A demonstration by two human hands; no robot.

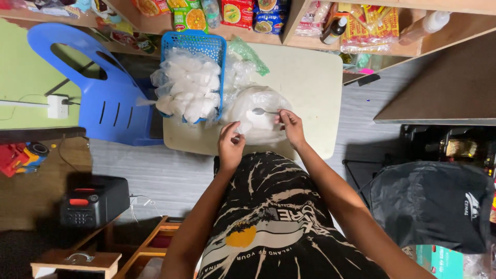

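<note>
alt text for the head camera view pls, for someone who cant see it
Seen from above, a person's right hand holds a metal spoon over a large clear bag of white powder on a small table, while the left hand pinches the edge of a small plastic bag. A blue basket of filled bags sits beside it.

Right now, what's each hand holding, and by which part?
Right hand: metal spoon, gripped at the handle end, bowl pointing left over the big bag of white powder. Left hand: fingers pinch a small clear bag at its edge.
</note>
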